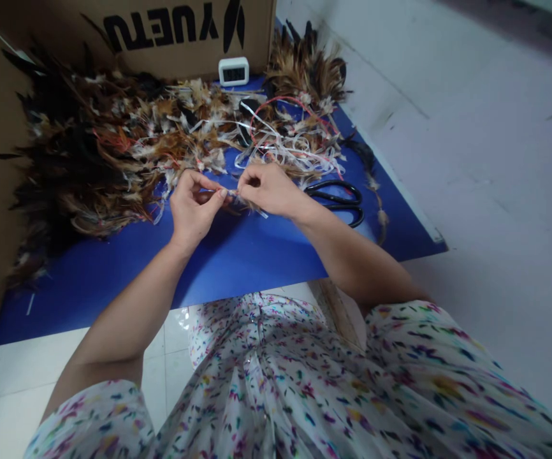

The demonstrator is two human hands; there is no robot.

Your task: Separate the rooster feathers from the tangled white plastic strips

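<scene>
My left hand (187, 207) pinches a small feather (250, 204) at its pale end, thumb against fingertips. On the other side, my right hand (273, 190) is closed in a pinch on the same feather, its brownish tuft and a bit of white strip showing below the fingers. The hands almost meet above the blue tabletop (238, 255). Black-handled scissors (338, 206) lie beside my right wrist, their blades hidden under the forearm. A tangle of white and red ribbon strips (290, 150) rests just beyond my right hand.
A large heap of brown and black feathers (108, 146) covers the left and back. Another feather bunch (305, 64) sits at the back right, near a white digital clock (234, 72). A cardboard box (180, 54) stands behind; a wall (472, 127) borders the right.
</scene>
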